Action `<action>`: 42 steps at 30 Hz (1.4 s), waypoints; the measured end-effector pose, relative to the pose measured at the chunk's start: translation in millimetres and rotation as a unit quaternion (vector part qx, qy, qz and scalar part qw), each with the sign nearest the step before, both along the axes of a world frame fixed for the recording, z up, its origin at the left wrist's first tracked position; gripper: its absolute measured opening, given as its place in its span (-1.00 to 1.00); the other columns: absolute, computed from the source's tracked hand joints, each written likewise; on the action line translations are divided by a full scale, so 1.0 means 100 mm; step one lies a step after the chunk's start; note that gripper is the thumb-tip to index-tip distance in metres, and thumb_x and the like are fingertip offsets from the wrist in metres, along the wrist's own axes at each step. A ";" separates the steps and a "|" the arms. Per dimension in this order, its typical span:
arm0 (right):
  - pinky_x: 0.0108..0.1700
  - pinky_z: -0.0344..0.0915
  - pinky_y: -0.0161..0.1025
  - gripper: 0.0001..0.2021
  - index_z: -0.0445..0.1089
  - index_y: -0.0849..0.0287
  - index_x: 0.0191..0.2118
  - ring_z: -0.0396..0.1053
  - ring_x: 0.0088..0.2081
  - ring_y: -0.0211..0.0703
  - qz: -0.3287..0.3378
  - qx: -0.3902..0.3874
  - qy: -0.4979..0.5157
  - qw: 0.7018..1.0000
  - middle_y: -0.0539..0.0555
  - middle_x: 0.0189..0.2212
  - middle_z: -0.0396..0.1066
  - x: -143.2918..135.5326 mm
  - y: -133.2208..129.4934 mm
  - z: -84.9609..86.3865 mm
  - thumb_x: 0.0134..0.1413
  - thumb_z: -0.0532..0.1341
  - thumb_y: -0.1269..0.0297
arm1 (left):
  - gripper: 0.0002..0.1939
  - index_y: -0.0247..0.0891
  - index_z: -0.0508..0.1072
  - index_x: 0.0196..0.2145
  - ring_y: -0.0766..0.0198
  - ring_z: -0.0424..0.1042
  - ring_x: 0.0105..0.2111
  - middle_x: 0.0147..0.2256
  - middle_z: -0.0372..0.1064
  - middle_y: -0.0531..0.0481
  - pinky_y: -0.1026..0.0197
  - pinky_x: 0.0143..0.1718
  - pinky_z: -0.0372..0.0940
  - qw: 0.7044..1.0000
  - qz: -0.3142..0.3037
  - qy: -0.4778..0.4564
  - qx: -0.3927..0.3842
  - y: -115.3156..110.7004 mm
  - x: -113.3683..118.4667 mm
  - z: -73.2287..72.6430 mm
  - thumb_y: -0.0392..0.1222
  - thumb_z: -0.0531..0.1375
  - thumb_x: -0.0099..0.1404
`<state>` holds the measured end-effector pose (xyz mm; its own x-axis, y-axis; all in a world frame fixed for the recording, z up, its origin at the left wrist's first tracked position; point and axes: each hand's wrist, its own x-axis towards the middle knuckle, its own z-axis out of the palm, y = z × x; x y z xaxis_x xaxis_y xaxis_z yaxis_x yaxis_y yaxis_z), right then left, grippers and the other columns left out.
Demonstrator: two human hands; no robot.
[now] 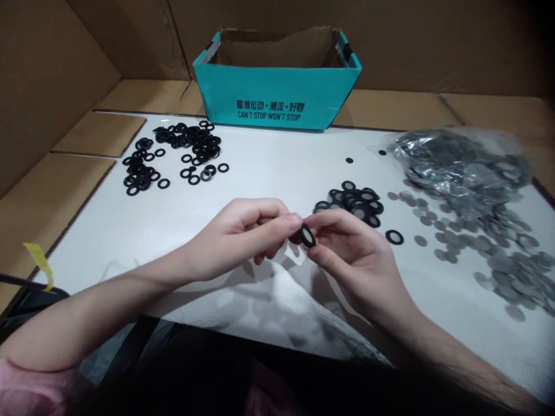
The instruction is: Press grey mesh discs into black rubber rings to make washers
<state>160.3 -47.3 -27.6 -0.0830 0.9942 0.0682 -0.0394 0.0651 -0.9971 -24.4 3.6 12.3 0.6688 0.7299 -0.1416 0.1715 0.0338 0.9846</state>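
Observation:
A black ring with a grey disc in its middle [307, 236] is held tilted between both hands above the white table. My left hand [260, 228] pinches its upper left edge with thumb and fingers. On the other side, my right hand [347, 245] grips the same ring between thumb and fingertips. Behind my right hand lies a pile of black rings with grey centres [358, 202], and one more such ring [394, 237] rests to its right. Loose black rings [199, 141] are heaped at the back left. Grey discs [515, 271] are spread at the right.
A teal cardboard box [277, 86] stands at the back of the white table [277, 156]. A clear plastic bag of grey discs [459, 164] lies at the back right. Two small dark discs [349, 160] are near it. Cardboard walls enclose the back; a yellow strip [40, 263] hangs at left.

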 end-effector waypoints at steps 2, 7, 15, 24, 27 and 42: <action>-0.37 0.26 -0.26 -0.84 0.45 0.05 -0.26 0.27 -0.42 -0.25 -0.005 0.001 0.001 1.000 -0.03 -0.47 0.33 0.00 0.00 0.00 0.02 0.36 0.18 | -0.66 -0.31 0.37 -0.47 0.40 0.23 -0.54 -0.56 0.22 0.09 0.37 -0.54 0.20 1.000 -0.007 -0.013 -0.021 0.00 0.01 0.00 -0.02 0.15 0.36; -0.35 0.22 -0.25 -0.87 0.49 0.03 -0.24 0.25 -0.39 -0.25 -0.026 0.063 -0.043 0.997 -0.02 -0.42 0.33 0.01 0.02 0.01 0.03 0.35 0.29 | -0.64 -0.33 0.41 -0.41 0.41 0.23 -0.55 -0.55 0.24 0.07 0.34 -0.52 0.18 0.992 -0.052 -0.055 -0.100 0.01 0.02 -0.09 0.02 0.13 0.37; -0.33 0.17 -0.22 -0.82 0.52 0.03 -0.21 0.18 -0.37 -0.21 -0.034 0.133 -0.106 0.985 -0.02 -0.47 0.21 0.02 0.00 0.03 0.02 0.35 0.37 | -0.72 -0.35 0.44 -0.23 0.48 0.21 -0.60 -0.53 0.28 0.09 0.40 -0.54 0.13 0.959 -0.096 -0.140 -0.227 -0.01 0.04 -0.19 -0.04 0.13 0.40; -0.34 0.16 -0.24 -0.79 0.52 -0.01 -0.15 0.16 -0.38 -0.24 -0.018 0.133 -0.091 0.987 -0.04 -0.47 0.17 0.01 0.00 -0.01 0.08 0.31 0.36 | -0.64 -0.34 0.49 -0.22 0.51 0.16 -0.63 -0.56 0.24 0.10 0.43 -0.58 0.07 0.960 -0.070 -0.161 -0.217 -0.03 0.06 -0.26 0.05 0.12 0.39; -0.33 0.15 -0.25 -0.79 0.52 -0.03 -0.13 0.15 -0.38 -0.25 -0.007 0.122 -0.074 0.990 -0.04 -0.47 0.14 0.02 0.01 -0.02 0.11 0.28 0.34 | -0.64 -0.32 0.50 -0.17 0.51 0.17 -0.62 -0.55 0.25 0.08 0.44 -0.57 0.10 0.963 -0.079 -0.157 -0.205 -0.01 0.05 -0.26 0.03 0.10 0.40; -0.37 0.18 -0.27 -0.81 0.53 -0.02 -0.15 0.18 -0.39 -0.23 0.022 0.137 -0.069 0.988 -0.03 -0.50 0.20 0.02 0.01 0.01 0.10 0.30 0.31 | -0.80 -0.36 0.41 -0.31 0.45 0.20 -0.58 -0.56 0.22 0.09 0.39 -0.55 0.16 0.989 -0.020 -0.117 -0.083 -0.11 0.10 -0.18 -0.15 0.13 0.38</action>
